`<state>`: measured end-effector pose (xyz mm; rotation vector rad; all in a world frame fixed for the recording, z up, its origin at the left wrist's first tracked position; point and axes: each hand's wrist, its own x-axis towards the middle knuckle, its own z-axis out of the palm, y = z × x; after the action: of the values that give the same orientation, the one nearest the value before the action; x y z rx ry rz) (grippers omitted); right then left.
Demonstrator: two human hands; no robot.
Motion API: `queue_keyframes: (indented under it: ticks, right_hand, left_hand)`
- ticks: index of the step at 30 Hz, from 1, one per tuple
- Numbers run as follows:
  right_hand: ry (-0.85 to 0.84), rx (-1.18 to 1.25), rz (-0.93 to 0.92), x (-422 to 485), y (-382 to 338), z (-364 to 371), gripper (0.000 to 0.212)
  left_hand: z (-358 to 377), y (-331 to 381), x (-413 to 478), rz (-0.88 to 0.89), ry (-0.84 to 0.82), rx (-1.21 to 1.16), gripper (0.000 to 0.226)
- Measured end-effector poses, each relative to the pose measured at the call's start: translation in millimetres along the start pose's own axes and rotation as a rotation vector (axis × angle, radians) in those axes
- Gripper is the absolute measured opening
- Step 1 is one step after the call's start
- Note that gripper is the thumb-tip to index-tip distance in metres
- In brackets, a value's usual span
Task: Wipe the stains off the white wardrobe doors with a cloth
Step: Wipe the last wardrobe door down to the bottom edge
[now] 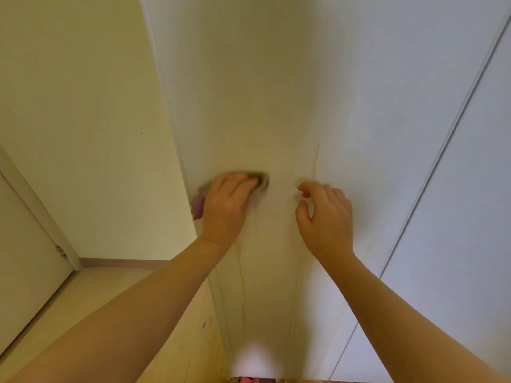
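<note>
The left hand (226, 200) gripped the cloth (197, 207) and pressed it flat against the door (249, 92), close to that door's left edge, where it met the wall (83, 106). The cloth was blurred. A pinkish corner stuck out to the left of the hand, and a darker smear of it showed under the fingertips. The right hand (326, 214) held nothing. Its fingers were loosely bent with the tips at or just off the panel, though which could not be told. The plainest stain was a thin yellowish streak (315, 161), which ran up and down the door and ended just above the right hand's fingertips. That put it to the right of the cloth and slightly higher, with a bare strip of door between them. The right hand was nearer the streak, but the left one carried the cloth, so the likely next stroke was a sweep rightward and then along the streak's vertical length. Fainter drips (243, 275) trailed down the panel below the left wrist, so wiping looked far from finished. The second door (456, 189) lay well off to the right.
</note>
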<state>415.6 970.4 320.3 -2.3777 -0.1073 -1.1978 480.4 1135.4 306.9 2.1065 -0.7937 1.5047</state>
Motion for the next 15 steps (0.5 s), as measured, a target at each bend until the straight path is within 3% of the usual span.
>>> queue_keyframes:
  ticks: [2, 4, 9, 10, 13, 15]
  right_hand:
    - [-0.004, -0.024, -0.009, -5, 5, -2, 0.026]
    - [-0.008, -0.040, -0.017, -8, 9, -4, 0.026]
    - [-0.009, -0.014, 0.028, -6, 9, -7, 0.025]
    - [-0.014, -0.007, 0.032, -5, 7, -6, 0.026]
    - [-0.026, -0.004, 0.025, -8, 5, -6, 0.026]
    - [-0.046, -0.001, 0.031, -11, 3, -5, 0.027]
  left_hand:
    - [6, 3, -40, 0.201, -0.168, 0.046, 0.021]
    - [4, 1, -51, 0.262, -0.270, 0.047, 0.023]
    - [-1, 1, 16, 0.010, 0.027, -0.034, 0.022]
    - [2, 1, 11, 0.046, 0.038, -0.022, 0.022]
    - [17, 0, -49, 0.397, -0.209, 0.048, 0.018]
    - [14, -5, -75, 0.472, -0.389, 0.089, 0.020]
